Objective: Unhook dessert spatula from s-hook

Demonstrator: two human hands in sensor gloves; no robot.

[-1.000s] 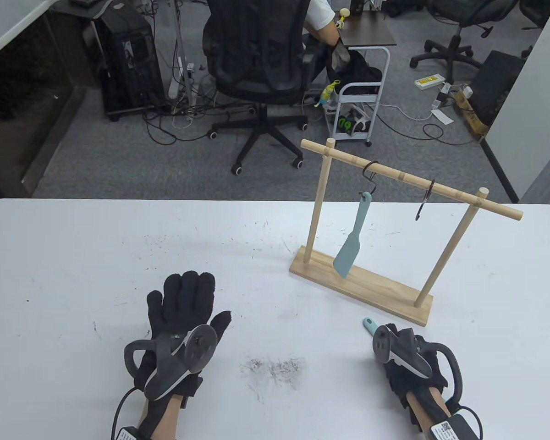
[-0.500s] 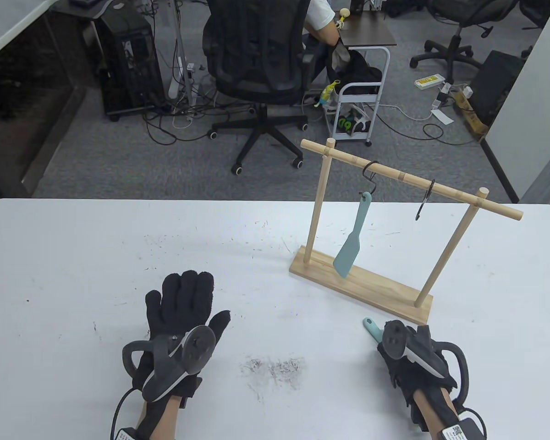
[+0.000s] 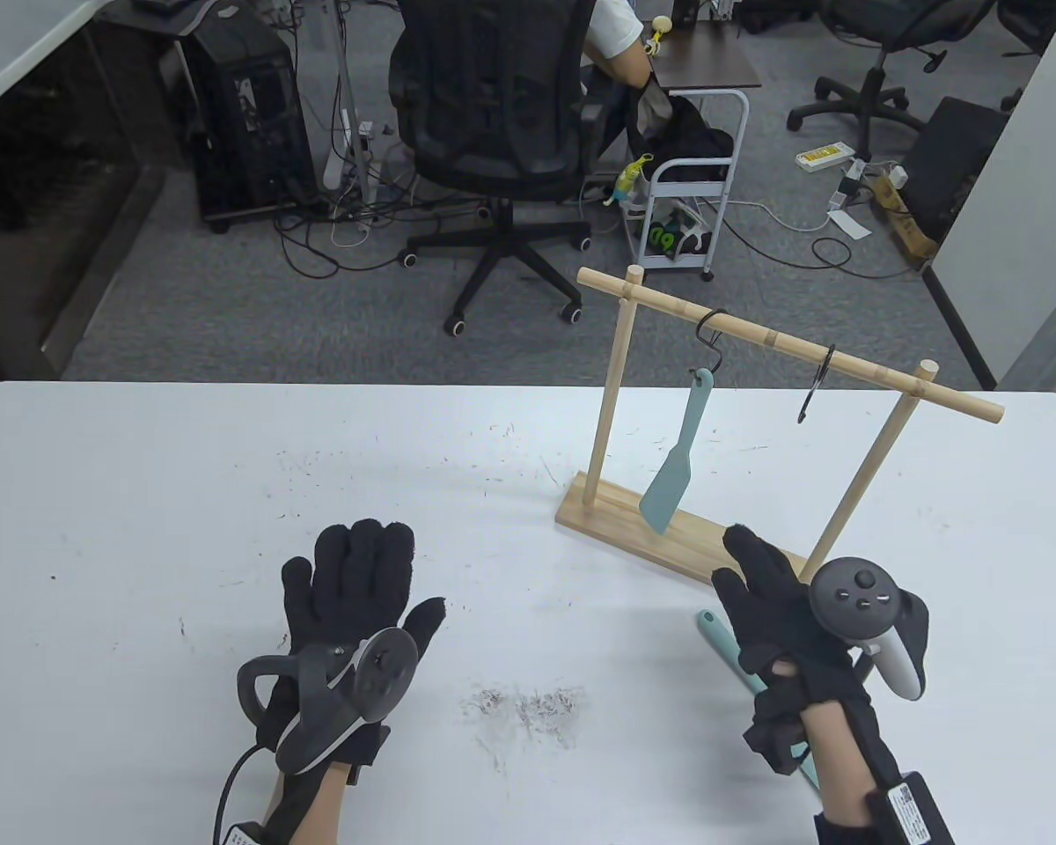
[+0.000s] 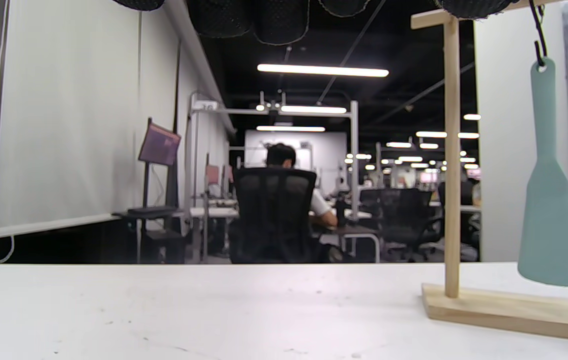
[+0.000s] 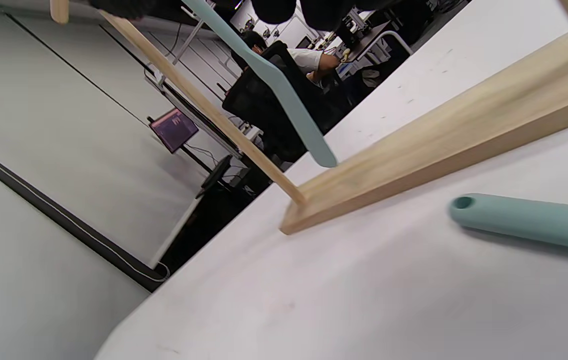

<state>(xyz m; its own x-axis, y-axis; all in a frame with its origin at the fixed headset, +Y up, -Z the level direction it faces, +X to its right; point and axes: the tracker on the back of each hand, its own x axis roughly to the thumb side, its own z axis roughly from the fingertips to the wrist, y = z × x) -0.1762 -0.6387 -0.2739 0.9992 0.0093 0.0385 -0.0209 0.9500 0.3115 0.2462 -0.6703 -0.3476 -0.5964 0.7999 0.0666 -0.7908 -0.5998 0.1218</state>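
The spatula point(image 3: 676, 458) is a slim, pale teal piece with a matte, rubbery look: a narrow flat handle that widens into a paddle-shaped blade with a squared, slightly slanted end. A hole at the top of its handle sits on the lower curl of a thin black wire hook point(image 3: 711, 333), which hangs from the round wooden rail of the rack point(image 3: 774, 341). The blade hangs just above the rack's base, seemingly without touching it.

The rack is light, unfinished wood: two round uprights set in a flat rectangular plank, with the rail across their tops. A second black hook point(image 3: 817, 384) hangs bare farther along the rail.

The table point(image 3: 141, 493) is smooth and white, scuffed with dark specks. A second teal utensil point(image 5: 529, 221) with a rounded handle and an end hole lies flat on it, near the base.

The right hand point(image 3: 779, 616), in a fuzzy black glove, is raised over that utensil with fingers extended and loosely apart, gripping nothing. The left hand point(image 3: 352, 590) rests flat on the table, fingers together, thumb spread.
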